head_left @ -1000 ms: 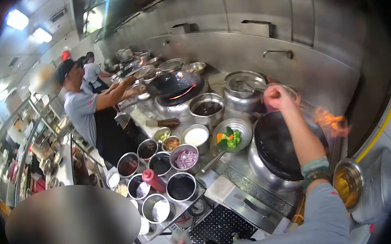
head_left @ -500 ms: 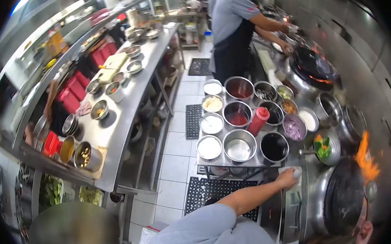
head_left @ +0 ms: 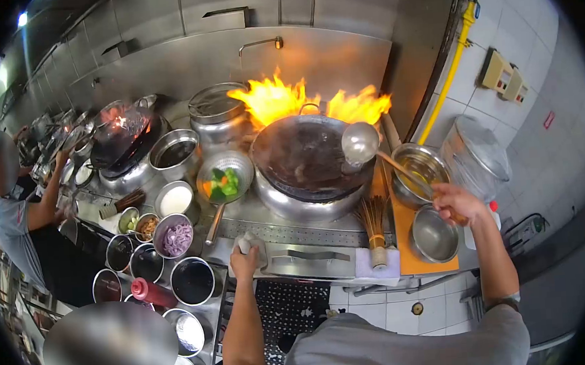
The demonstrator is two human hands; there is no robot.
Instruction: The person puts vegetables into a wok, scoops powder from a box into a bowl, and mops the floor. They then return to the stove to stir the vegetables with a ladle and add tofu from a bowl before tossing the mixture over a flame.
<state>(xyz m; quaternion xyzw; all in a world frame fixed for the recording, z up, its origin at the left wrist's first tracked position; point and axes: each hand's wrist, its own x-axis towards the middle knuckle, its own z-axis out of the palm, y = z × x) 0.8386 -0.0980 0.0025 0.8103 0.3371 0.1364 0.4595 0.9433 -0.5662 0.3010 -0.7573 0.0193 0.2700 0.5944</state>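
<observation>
Closed round a pale folded cloth (head_left: 255, 245), my left hand (head_left: 245, 255) rests at the stove's front edge. My right hand (head_left: 458, 203) grips the wooden handle of a metal ladle (head_left: 360, 144), whose bowl is over the right rim of a dark wok (head_left: 311, 155). Flames (head_left: 280, 102) rise behind the wok. A strainer with green and orange vegetables (head_left: 223, 182) sits to the wok's left. Below my right hand is an empty metal bowl (head_left: 435, 233), and beside it a pot of yellowish liquid (head_left: 422, 171).
A bamboo brush (head_left: 375, 234) stands on a folded cloth at the front edge. Several sauce pots, a bowl of sliced onion (head_left: 176, 239) and a red bottle (head_left: 152, 292) are at the left. Another person (head_left: 20, 222) works at a second wok (head_left: 123, 143).
The view has swung right from the prep table and aisle to the stove. The ladle and my right hand now show fully. My left hand still holds the cloth.
</observation>
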